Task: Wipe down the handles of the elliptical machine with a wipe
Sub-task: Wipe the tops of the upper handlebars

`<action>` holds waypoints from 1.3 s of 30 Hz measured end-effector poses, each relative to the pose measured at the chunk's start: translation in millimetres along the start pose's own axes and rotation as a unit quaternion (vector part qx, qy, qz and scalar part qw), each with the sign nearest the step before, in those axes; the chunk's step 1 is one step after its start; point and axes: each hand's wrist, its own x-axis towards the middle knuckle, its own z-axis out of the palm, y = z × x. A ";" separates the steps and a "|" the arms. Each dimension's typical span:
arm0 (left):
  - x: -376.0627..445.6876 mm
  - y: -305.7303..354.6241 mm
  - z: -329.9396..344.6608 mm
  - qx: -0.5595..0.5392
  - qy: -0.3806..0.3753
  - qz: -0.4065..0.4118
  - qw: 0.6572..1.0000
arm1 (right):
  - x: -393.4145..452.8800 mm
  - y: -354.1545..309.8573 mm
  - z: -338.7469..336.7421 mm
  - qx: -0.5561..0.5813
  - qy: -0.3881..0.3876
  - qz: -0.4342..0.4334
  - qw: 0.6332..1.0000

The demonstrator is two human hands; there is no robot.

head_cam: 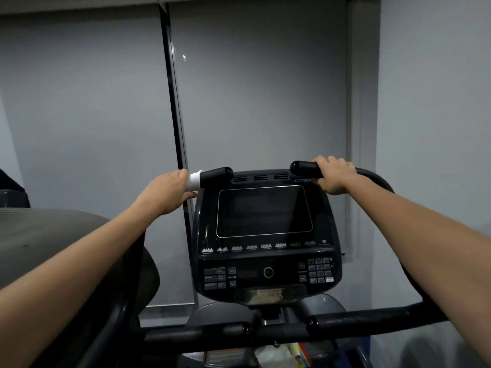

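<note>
Both arms extended forward, left hand (166,192) curled (gripping), right hand (333,175) likewise

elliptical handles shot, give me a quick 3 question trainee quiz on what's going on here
1. True or false: the white wipe is wrapped round the upper left handle.
2. Which hand holds a handle with no wipe showing?
A. left hand
B. right hand
C. neither
3. Fill in: the dark screen of the console sits ___ the two upper handles.

Key
1. True: the wipe sits on the handle at the left hand's fingers, with the black end cap bare beyond it.
2. B: the right hand grips the upper right handle bare.
3. Between, and slightly below.
</note>
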 end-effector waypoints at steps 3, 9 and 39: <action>12.8 26.4 -3.5 0.050 0.002 0.031 0.998 | -2.3 -2.2 0.2 -0.003 -0.005 0.009 1.000; 34.7 66.0 -3.1 0.019 -0.005 0.002 1.000 | -7.4 -7.1 -7.2 -0.008 -0.024 0.016 1.000; 23.9 44.4 3.0 -0.044 0.038 0.025 0.998 | -11.9 4.4 3.2 -0.004 0.003 0.016 1.000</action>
